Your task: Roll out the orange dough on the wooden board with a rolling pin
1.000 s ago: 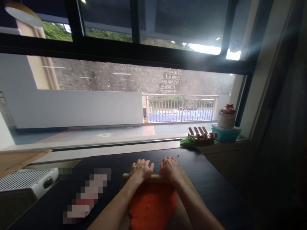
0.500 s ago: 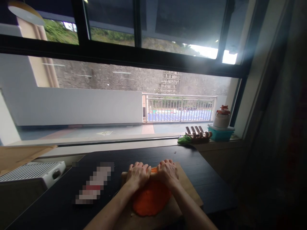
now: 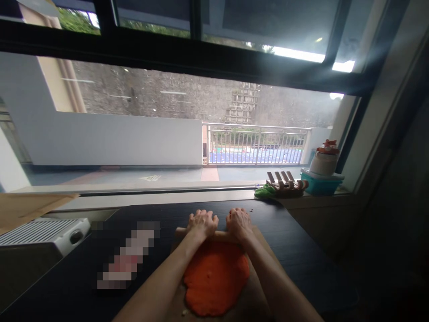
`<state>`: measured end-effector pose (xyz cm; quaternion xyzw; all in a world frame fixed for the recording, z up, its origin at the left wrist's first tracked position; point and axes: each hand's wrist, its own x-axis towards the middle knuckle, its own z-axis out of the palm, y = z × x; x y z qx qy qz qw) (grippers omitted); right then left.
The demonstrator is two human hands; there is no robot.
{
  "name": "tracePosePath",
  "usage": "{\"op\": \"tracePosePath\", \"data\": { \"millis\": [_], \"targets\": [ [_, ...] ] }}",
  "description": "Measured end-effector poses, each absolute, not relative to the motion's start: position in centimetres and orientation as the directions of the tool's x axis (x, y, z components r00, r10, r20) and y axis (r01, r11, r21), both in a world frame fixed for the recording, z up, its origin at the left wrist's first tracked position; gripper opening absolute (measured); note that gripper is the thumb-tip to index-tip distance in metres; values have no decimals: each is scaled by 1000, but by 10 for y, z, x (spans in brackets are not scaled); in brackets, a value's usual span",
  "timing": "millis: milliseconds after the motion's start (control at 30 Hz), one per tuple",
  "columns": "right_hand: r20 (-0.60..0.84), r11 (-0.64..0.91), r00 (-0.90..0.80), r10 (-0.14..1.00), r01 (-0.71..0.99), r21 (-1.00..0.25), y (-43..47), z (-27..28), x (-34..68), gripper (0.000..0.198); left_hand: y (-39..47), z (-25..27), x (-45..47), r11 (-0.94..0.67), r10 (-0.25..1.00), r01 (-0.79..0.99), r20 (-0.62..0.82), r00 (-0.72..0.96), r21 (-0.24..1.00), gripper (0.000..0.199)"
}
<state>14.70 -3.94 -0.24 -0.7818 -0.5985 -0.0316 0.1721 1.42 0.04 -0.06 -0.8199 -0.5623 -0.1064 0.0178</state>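
A wooden rolling pin [image 3: 222,235] lies across the far edge of a flat, rounded orange sheet [image 3: 216,277], which could be dough or clay. My left hand [image 3: 203,223] presses on the pin near its left end, fingers curled over it. On its right part, my right hand [image 3: 239,222] rests the same way; that end is hidden behind the hand. The orange sheet lies on a light brown board [image 3: 248,302], partly covered by my forearms. A small bump shows near the sheet's middle.
The board sits on a dark table [image 3: 288,250]. A pixelated item [image 3: 129,259] lies at the left. On the windowsill are a green cloth-like thing [image 3: 264,191], a brown rack-like object [image 3: 286,185] and a teal box [image 3: 321,183] carrying a pale jar [image 3: 324,163]. A white slatted unit [image 3: 43,232] stands far left.
Both hands and the rolling pin have moved away from me, to the sheet's far edge. More of the orange sheet now shows. The camera view has tilted down a little.
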Motion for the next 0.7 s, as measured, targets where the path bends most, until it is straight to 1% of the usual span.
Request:
{"op": "tracePosePath", "data": {
  "millis": [133, 300, 367, 467, 533, 567, 700],
  "targets": [
    [219, -241, 291, 931, 943, -231, -28, -4, 152, 30, 15, -2, 21, -344, 932, 932, 159, 324, 113, 44],
    [182, -273, 323, 929, 928, -252, -47, -3, 145, 32, -2, -5, 11, -359, 926, 929, 156, 344, 85, 43],
    [191, -269, 324, 927, 926, -264, -62, -2, 138, 33, -19, -6, 3, -378, 916, 923, 174, 361, 71, 42],
    [241, -235, 304, 922, 932, -277, -89, -4, 126, 35, -48, -8, -12, -439, 874, 897, 259, 410, 60, 43],
    [269, -205, 281, 921, 938, -278, -108, -8, 118, 38, -67, -9, -23, -476, 852, 875, 291, 436, 84, 44],
    [274, -189, 267, 924, 942, -277, -117, -11, 115, 40, -75, -10, -29, -489, 849, 866, 284, 444, 108, 44],
    [273, -138, 218, 937, 949, -285, -148, -24, 104, 45, -100, -10, -55, -541, 839, 818, 196, 507, 196, 47]
  ]
}}
